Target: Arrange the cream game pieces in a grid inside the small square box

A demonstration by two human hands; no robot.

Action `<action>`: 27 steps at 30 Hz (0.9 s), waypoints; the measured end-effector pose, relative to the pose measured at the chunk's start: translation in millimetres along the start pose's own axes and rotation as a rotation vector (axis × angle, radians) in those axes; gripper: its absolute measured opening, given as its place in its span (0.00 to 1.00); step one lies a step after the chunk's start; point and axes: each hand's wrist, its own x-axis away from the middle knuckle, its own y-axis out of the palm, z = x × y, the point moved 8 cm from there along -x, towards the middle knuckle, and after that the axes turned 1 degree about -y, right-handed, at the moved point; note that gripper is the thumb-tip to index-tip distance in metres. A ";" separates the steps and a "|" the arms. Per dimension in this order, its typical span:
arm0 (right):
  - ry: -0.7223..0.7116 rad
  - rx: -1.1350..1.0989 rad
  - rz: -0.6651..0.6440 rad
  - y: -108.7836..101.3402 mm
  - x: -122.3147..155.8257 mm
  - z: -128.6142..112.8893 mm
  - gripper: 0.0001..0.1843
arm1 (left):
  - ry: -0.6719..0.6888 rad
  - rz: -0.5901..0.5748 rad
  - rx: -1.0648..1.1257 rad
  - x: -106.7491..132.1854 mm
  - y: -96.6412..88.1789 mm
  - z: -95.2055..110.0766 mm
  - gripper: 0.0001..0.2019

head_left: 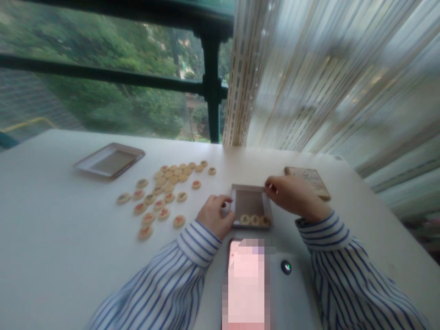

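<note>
A shallow open box [250, 201] stands on the white table in front of me. Three round xiangqi pieces [255, 220] with dark characters lie in a row along its near wall. My left hand [216, 215] is at the box's left wall, its fingers curled and its thumb against the rim. By the far right corner of the box, my right hand [295, 196] has its fingers closed; what they hold, if anything, is hidden. Many more xiangqi pieces [163, 213] are scattered left of the box, some with red characters, others with dark ones or blank faces up.
A second shallow tray [110, 160], perhaps a lid, lies at the far left. Behind my right hand rests a folded board or flat box [311, 182]. Close to me are a phone [235, 250] and a pale flat device [295, 293]. A curtain [309, 91] hangs behind.
</note>
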 end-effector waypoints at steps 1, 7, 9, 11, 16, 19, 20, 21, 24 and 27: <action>0.037 0.020 -0.011 1.9 -0.4 4.5 0.17 | 0.002 0.002 -0.001 0.0 -0.1 -0.3 0.14; 0.075 0.059 -0.133 24.2 -0.3 11.3 0.19 | 0.021 -0.001 0.003 0.6 1.0 -0.4 0.15; 0.065 0.066 -0.163 29.3 -0.2 10.6 0.19 | 0.025 0.003 0.003 0.6 1.2 -0.7 0.14; 0.059 0.067 -0.175 31.1 -0.3 9.9 0.18 | 0.029 0.003 0.002 0.5 1.3 -0.6 0.14; 0.044 0.069 -0.187 30.3 -0.4 7.4 0.17 | 0.040 -0.001 0.004 0.9 1.2 0.3 0.13; 0.037 0.080 -0.176 28.4 -0.4 5.8 0.16 | 0.046 0.002 0.005 0.9 1.2 1.1 0.13; 0.039 0.084 -0.177 28.2 -0.4 5.6 0.16 | 0.049 0.002 0.005 0.9 1.2 1.5 0.13; 0.042 0.086 -0.180 28.1 -0.4 5.5 0.16 | 0.051 0.003 0.005 0.9 1.3 1.8 0.13; 0.048 0.081 -0.189 28.0 -0.5 5.3 0.17 | 0.050 0.004 0.004 0.8 0.9 1.9 0.12; 0.058 0.075 -0.199 28.8 -0.7 6.2 0.17 | 0.046 -0.001 -0.002 1.0 0.6 1.7 0.12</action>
